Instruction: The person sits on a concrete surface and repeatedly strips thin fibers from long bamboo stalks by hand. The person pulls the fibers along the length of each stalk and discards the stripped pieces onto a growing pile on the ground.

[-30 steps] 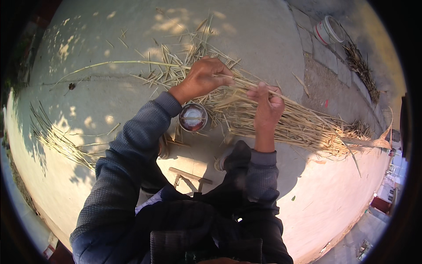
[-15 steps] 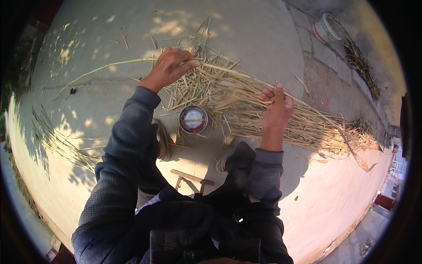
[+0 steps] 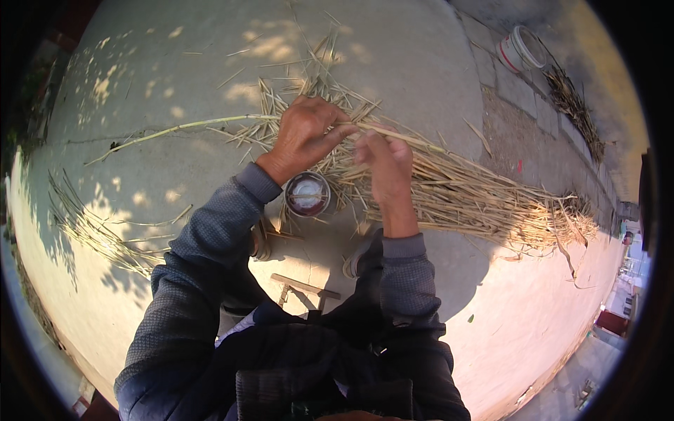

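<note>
Our left hand (image 3: pixel 307 135) pinches a long stalk (image 3: pixel 210 121), right hand (image 3: pixel 387 160) curled beside it, grip unclear; sharp bending could snap it.

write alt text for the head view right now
A person's left hand pinches a long pale stalk, with the right hand close beside it, above scattered short stalk pieces. A heap of dry stalks lies to the right; a round container sits nearer the person.
</note>
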The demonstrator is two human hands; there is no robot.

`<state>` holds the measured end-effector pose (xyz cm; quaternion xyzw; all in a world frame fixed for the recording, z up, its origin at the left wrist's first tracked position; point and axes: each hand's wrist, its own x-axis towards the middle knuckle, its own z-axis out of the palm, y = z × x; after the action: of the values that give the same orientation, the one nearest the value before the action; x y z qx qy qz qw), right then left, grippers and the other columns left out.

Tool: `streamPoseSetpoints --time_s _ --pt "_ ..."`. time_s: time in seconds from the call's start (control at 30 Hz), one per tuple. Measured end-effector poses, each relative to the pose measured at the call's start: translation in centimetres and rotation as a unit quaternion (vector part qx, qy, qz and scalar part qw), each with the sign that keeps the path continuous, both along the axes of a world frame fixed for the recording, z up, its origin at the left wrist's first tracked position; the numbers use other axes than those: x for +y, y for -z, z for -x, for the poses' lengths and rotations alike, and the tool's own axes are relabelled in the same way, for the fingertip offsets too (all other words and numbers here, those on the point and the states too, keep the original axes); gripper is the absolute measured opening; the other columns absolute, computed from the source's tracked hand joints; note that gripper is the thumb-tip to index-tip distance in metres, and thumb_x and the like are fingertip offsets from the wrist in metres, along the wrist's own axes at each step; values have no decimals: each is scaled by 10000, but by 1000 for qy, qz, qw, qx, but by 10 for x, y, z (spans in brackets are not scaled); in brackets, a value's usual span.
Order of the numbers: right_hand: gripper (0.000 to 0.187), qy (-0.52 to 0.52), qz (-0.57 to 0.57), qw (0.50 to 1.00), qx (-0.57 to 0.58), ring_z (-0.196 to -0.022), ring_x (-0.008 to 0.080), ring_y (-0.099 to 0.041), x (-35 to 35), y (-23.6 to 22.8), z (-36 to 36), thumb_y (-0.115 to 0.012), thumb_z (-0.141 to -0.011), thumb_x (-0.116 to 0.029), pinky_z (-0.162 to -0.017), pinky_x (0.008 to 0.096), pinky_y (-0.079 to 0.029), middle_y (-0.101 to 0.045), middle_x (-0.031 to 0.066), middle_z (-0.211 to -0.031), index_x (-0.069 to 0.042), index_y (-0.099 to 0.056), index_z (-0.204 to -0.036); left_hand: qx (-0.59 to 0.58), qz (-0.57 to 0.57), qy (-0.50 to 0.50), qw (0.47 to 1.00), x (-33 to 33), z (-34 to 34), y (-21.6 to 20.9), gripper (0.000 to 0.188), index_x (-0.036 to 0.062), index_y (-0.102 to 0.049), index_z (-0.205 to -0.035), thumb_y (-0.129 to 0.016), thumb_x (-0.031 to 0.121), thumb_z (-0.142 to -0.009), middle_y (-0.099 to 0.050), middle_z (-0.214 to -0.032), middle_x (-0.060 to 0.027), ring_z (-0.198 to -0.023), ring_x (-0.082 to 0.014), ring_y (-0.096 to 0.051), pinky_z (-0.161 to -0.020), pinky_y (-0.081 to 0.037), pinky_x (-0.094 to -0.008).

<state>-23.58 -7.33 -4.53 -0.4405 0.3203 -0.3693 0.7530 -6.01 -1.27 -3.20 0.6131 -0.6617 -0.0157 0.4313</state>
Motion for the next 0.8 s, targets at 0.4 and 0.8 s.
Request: streamPoseSetpoints --time_s 0.4,0.8 --pt "105 64 -81 994 -44 -605 102 -522 6 9 -11 -553 -973 -43 -547 254 -461 -591 43 -766 -7 -617 -1049 49 2 10 999 2 7 15 140 76 -725 -849 -791 196 -821 -702 -797 -77 -762 -290 -658 -749 -473 -411" --pt "136 41 19 999 -9 -671 102 -553 5 -1 -12 -515 -955 7 -621 247 -488 -621 69 -818 9 -592 -1066 79 -42 58 994 6 -2 -6 165 76 -710 -823 -759 229 -858 -687 -750 -77 -700 -271 -653 -725 -463 -391"
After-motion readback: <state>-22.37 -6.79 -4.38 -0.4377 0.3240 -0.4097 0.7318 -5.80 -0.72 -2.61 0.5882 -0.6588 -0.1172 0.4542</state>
